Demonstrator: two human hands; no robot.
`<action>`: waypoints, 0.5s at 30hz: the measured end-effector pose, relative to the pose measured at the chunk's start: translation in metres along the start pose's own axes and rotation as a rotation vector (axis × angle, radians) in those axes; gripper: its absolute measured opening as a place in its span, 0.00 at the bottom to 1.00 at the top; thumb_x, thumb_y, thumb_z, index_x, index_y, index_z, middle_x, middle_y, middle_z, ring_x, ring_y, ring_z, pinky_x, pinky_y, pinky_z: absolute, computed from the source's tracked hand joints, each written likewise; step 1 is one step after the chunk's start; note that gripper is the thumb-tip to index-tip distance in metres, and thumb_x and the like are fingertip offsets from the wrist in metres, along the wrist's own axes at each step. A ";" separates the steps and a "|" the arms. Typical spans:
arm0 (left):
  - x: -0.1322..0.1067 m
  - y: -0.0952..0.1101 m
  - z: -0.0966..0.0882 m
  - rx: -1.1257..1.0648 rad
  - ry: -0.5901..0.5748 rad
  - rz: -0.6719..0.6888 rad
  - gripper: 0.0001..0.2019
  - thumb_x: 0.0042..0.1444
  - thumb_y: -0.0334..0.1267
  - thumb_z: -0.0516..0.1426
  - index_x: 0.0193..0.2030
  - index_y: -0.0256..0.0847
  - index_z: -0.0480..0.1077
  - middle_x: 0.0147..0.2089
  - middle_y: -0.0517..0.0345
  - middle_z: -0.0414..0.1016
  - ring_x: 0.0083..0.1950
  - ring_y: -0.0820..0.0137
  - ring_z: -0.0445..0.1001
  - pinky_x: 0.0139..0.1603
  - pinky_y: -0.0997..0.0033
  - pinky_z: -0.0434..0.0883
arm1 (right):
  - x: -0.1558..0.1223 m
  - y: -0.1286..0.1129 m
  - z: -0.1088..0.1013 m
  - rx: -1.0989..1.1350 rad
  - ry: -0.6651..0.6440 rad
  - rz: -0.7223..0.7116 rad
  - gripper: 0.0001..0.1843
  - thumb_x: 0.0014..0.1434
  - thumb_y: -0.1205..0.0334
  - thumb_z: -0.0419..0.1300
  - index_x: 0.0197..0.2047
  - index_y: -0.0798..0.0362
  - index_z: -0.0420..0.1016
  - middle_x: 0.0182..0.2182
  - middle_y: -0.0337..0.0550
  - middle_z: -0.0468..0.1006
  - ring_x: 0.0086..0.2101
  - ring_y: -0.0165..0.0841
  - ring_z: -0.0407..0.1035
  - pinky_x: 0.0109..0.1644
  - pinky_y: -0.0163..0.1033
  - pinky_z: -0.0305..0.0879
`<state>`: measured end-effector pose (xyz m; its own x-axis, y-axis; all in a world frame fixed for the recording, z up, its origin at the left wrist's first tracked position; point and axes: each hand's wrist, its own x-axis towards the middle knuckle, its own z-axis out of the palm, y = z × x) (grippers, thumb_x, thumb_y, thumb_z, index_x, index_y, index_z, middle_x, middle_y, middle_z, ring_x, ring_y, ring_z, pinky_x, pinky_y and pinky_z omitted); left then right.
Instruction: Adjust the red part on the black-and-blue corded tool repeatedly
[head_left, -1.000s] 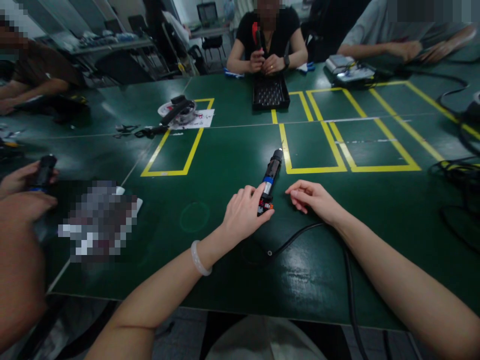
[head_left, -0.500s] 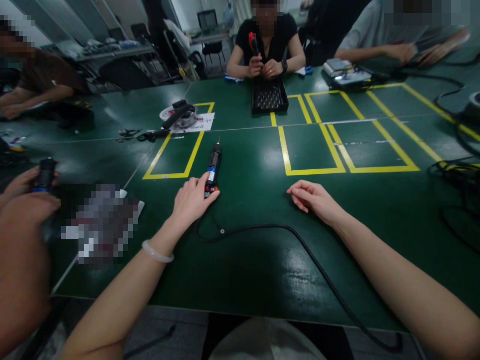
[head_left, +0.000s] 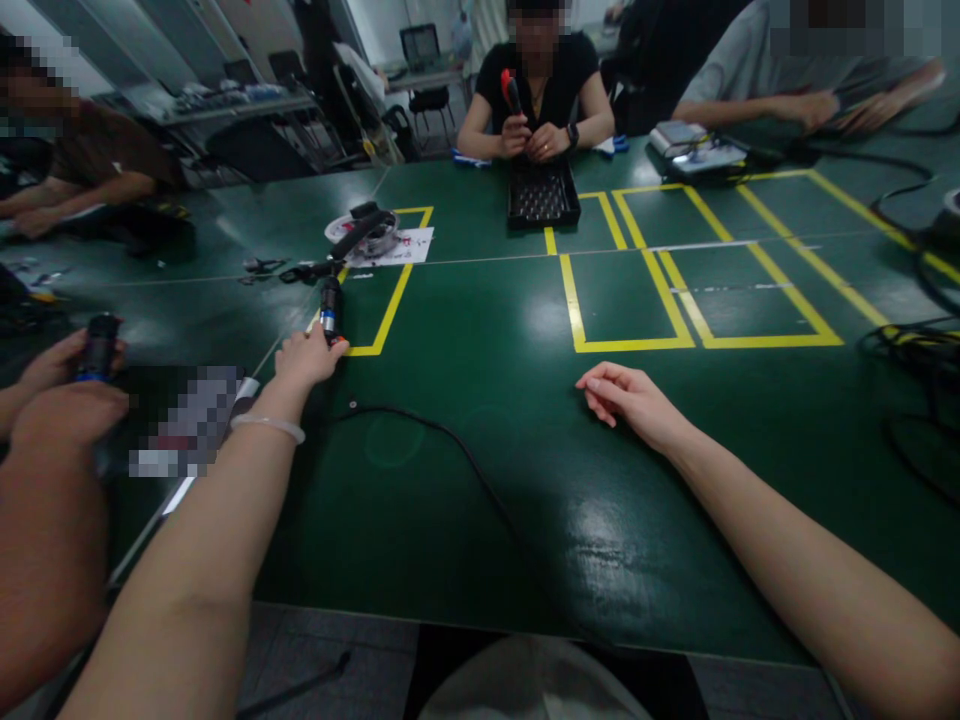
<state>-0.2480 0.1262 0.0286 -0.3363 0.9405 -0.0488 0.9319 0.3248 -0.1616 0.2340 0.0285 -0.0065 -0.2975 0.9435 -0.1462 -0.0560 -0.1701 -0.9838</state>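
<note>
My left hand [head_left: 306,357], with a pale bangle on the wrist, is closed round the rear end of a black electric screwdriver [head_left: 330,308] with a blue band. The screwdriver points away from me, over the left yellow-taped outline [head_left: 394,315]. Its black cord [head_left: 457,440] trails across the green table [head_left: 465,560] toward the near edge. On the table right of centre rests my right hand [head_left: 616,393], loosely curled, fingers somewhat apart, with nothing in it.
Just beyond the screwdriver lie a white reel-like item [head_left: 361,232] and a printed sheet [head_left: 412,246]. A co-worker's hands [head_left: 75,390] hold another dark tool at left. Opposite, a person grips red-handled pliers [head_left: 511,90] behind a black tray [head_left: 544,205]. Cables [head_left: 907,365] lie coiled at right.
My left hand has carried the screwdriver left and farther away, into the left taped outline, pulling the cord along. My right hand has stayed in place.
</note>
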 end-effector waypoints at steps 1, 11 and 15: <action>0.003 -0.001 0.000 -0.003 -0.004 -0.010 0.29 0.68 0.53 0.46 0.65 0.29 0.54 0.60 0.37 0.64 0.57 0.52 0.64 0.54 0.52 0.64 | 0.000 0.000 0.000 -0.001 0.000 -0.001 0.16 0.58 0.50 0.65 0.38 0.56 0.74 0.22 0.36 0.70 0.20 0.24 0.60 0.20 0.31 0.54; -0.003 0.009 0.011 -0.027 0.131 -0.040 0.35 0.67 0.56 0.48 0.65 0.23 0.49 0.64 0.34 0.60 0.61 0.52 0.59 0.58 0.51 0.61 | 0.002 0.002 0.002 -0.027 -0.004 -0.005 0.17 0.58 0.49 0.65 0.38 0.56 0.74 0.23 0.37 0.70 0.20 0.24 0.62 0.21 0.30 0.55; -0.004 0.013 0.011 -0.065 0.163 -0.101 0.30 0.70 0.52 0.42 0.61 0.19 0.55 0.61 0.32 0.62 0.59 0.52 0.62 0.55 0.51 0.64 | 0.002 0.001 0.004 -0.056 -0.001 -0.004 0.17 0.58 0.49 0.65 0.38 0.56 0.74 0.23 0.37 0.70 0.21 0.25 0.62 0.21 0.31 0.57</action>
<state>-0.2363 0.1253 0.0162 -0.4073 0.9047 0.1254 0.9030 0.4195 -0.0933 0.2296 0.0287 -0.0070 -0.2979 0.9439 -0.1424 -0.0034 -0.1502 -0.9887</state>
